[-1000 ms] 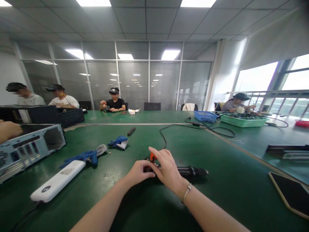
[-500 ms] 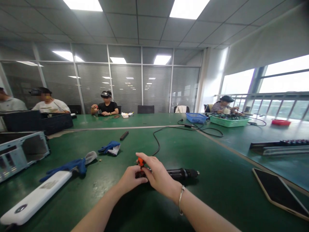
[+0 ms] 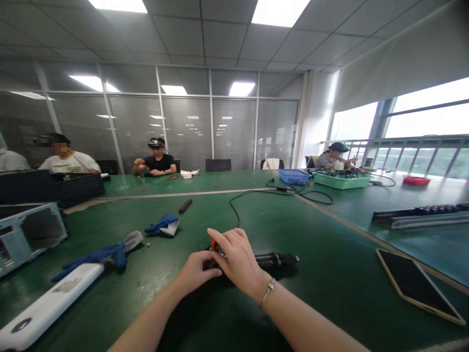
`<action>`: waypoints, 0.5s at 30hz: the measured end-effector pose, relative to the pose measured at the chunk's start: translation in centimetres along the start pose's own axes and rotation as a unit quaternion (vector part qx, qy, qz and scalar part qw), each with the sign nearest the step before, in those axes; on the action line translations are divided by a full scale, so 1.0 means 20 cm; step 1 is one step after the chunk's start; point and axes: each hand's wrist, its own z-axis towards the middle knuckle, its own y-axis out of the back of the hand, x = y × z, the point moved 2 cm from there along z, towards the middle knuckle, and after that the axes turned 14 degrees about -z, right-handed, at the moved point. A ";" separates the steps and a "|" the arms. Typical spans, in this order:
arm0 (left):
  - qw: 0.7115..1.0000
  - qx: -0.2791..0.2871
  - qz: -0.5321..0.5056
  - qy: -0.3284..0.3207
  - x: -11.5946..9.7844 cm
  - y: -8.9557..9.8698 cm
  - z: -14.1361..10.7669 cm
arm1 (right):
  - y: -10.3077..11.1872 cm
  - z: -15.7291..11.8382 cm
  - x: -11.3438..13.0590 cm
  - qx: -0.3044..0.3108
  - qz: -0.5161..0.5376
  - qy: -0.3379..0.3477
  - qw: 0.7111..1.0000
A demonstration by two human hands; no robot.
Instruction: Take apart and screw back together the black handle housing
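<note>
A black electric screwdriver (image 3: pixel 275 260) lies across the green table with its chuck pointing right. My left hand (image 3: pixel 198 270) is closed around its rear end, thumb in front. My right hand (image 3: pixel 240 261) is bent over the same end, gripping an orange-handled screwdriver (image 3: pixel 215 244) that stands roughly upright. Most of the orange handle is behind my right fingers. The screwdriver's tip and the spot it touches are hidden by both hands.
Blue gloves (image 3: pixel 163 225) and a white device (image 3: pixel 51 308) lie to the left, near a metal case (image 3: pixel 32 234). A phone (image 3: pixel 417 283) and a dark rail (image 3: pixel 421 215) are right. A black cable (image 3: pixel 252 192) runs toward baskets (image 3: pixel 342 181). Co-workers sit around the table.
My right hand has turned around the orange handle, and its fingers now cover more of it. The whole view has shifted slightly. My left hand keeps its place on the tool.
</note>
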 end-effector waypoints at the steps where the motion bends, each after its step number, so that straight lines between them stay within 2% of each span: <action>1: 1.000 -0.001 0.001 0.001 0.00 0.00 0.00 | 0.00 0.00 0.00 -0.002 0.020 0.004 1.000; 3: 1.000 -0.003 0.003 0.000 0.01 0.00 0.00 | 0.01 0.00 0.01 0.012 0.084 0.015 0.996; 5: 1.000 -0.003 0.007 0.003 0.01 0.00 0.00 | 0.00 0.00 0.01 0.033 0.102 0.018 0.994; 8: 1.000 -0.004 0.007 0.005 0.01 0.00 0.00 | 0.00 0.01 0.01 0.031 0.017 0.003 0.999; 10: 1.000 -0.004 0.001 0.002 0.00 0.00 0.00 | 0.00 0.01 0.00 0.013 0.002 -0.006 1.000; 13: 1.000 -0.002 -0.001 0.004 -0.01 0.00 0.00 | 0.01 0.01 0.01 0.022 0.093 -0.001 0.995; 15: 1.000 0.000 0.003 0.007 -0.01 0.00 0.00 | 0.01 0.01 0.01 0.046 0.115 0.000 0.992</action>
